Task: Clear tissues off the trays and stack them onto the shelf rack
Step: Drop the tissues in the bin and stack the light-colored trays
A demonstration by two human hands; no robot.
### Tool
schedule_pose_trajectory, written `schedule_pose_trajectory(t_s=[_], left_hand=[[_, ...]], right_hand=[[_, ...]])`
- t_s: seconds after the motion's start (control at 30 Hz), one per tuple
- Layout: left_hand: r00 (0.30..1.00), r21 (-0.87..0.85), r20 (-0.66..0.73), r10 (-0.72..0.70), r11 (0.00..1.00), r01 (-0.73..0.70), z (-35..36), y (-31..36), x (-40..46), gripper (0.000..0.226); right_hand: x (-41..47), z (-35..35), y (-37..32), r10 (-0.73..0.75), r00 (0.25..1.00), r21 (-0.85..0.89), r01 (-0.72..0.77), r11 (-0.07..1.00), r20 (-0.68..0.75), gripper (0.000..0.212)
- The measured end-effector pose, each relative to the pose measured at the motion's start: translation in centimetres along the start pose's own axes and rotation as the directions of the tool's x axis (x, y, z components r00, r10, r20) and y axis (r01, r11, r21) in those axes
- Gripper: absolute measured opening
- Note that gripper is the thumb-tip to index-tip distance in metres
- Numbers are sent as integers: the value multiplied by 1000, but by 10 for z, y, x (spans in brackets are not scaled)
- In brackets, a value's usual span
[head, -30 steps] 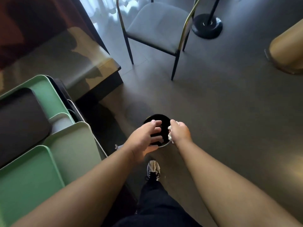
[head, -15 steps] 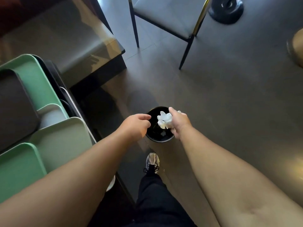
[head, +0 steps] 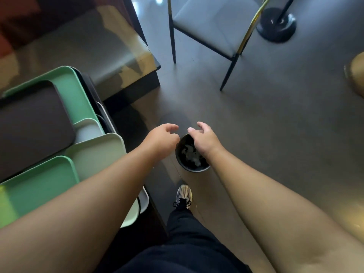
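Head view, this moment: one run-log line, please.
phase: tissue dump | left hand: open, empty | right hand: open, empty, over bin | tissues: in bin | trays: unstacked

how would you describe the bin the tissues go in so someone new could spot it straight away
Start at the table on the left with the green trays; the floor lies to its right. The bin stands there, just ahead of the person's shoe, under both hands. It is the only small round black container, with white tissues inside.
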State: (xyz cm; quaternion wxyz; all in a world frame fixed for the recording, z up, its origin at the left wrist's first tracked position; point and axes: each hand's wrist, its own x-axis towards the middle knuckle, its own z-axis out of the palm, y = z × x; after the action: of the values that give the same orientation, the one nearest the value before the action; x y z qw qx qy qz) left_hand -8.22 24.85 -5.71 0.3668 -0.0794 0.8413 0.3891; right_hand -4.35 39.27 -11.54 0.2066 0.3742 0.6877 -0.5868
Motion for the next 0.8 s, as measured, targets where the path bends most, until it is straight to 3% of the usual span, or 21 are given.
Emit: schedule_pose_trajectory(t_s=[0.17, 0.37, 0.43, 0.6, 0.67, 0.8], left_hand=[[964, -89, -255, 76, 991, -101, -34, -4, -30, 46], [872, -260, -488, -35, 959, -107, -74, -37, -68, 35], [877, -338, -470, -98, 938, -76, -82, -48, -79, 32], [936, -521, -277, -219, 852, 45, -80, -78, -96, 65], [948, -528, -214, -237, 844, 92, -77, -86, -104, 56], [961, -611, -117, -251, 781, 130, -74, -107, -114, 38]], right_hand=[[-32, 40, -45, -181, 981, -110, 189, 976, 73, 61], [-68, 98, -68, -256, 944, -368, 318, 874, 208, 63], [-77, 113, -69, -236, 939, -441, 327, 836, 250, 66], [-90, 138, -64, -158, 937, -610, 326, 722, 313, 72], [-94, 143, -59, -132, 937, -620, 316, 718, 324, 70], [-103, 155, -47, -165, 933, -601, 334, 726, 319, 45]])
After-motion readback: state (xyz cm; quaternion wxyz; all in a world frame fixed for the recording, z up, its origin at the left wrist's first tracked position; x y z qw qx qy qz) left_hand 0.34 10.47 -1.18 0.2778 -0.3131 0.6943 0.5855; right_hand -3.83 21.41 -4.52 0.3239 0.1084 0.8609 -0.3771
